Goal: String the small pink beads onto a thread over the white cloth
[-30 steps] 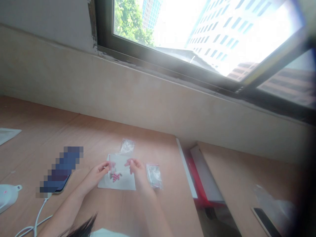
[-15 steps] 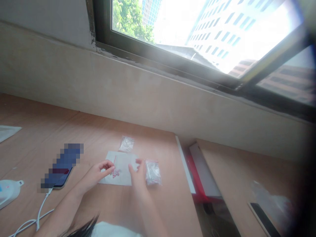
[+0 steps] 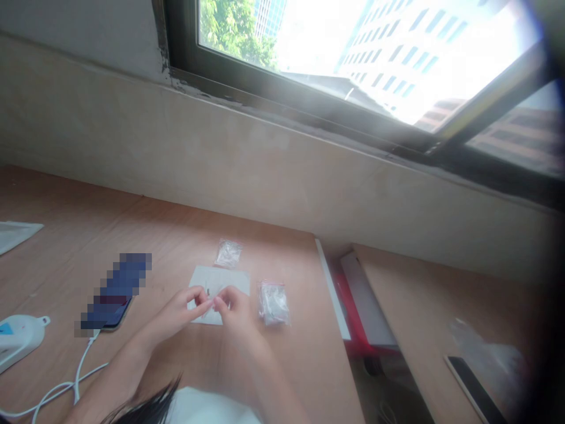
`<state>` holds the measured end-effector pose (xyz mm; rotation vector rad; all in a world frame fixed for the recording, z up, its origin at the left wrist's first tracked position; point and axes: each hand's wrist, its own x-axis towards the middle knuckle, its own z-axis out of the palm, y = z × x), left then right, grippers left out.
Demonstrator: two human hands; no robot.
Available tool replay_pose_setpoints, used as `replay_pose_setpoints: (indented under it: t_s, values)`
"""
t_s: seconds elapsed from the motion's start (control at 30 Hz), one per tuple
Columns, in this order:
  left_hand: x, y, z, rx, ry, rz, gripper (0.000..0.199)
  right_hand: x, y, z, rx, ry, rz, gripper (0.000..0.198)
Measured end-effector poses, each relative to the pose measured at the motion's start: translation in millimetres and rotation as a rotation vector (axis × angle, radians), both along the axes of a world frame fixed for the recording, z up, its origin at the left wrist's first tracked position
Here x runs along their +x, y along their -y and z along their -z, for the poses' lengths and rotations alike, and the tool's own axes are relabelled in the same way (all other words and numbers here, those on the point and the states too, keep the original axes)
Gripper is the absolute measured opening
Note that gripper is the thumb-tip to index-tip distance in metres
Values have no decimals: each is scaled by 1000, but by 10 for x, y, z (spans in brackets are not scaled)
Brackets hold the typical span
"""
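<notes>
My left hand [image 3: 179,313] and my right hand [image 3: 236,312] meet fingertip to fingertip over a white sheet of paper [image 3: 219,279] on the wooden table [image 3: 176,235]. They pinch something small and pinkish between them; it is too blurred to name. The pink beads seen earlier on the paper are hidden under my hands. A clear zip bag [image 3: 273,302] lies just right of my right hand. A second small clear bag [image 3: 228,253] lies beyond the paper.
A phone [image 3: 113,294] lies left of my hands with a white cable [image 3: 75,380] running from it. A white device [image 3: 20,338] sits at the far left. A gap with red and white items [image 3: 359,312] separates a second table holding a dark phone [image 3: 474,388].
My hands came together from the sides of the paper and now touch fingertips at its near edge. The pink beads are no longer visible. The view drifted slightly.
</notes>
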<state>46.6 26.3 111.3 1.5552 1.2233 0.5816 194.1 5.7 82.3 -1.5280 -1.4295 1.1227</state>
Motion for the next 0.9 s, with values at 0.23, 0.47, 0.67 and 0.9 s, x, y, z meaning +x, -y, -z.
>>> replay_pose_setpoints:
  t_s: [0.23, 0.47, 0.67, 0.9]
  values:
    - [-34, -35, 151, 54, -9, -84, 19, 12, 29, -62, 32, 55, 52, 14]
    - [-46, -59, 149, 221, -26, -43, 26, -24, 40, -114, -73, -78, 19, 14]
    - [-124, 1, -89, 101, -32, 174, 38, 30, -31, -154, -160, -326, 14, 13]
    - [-160, 29, -116, 74, -74, 223, 55, 67, -54, -138, -217, -412, -64, 19]
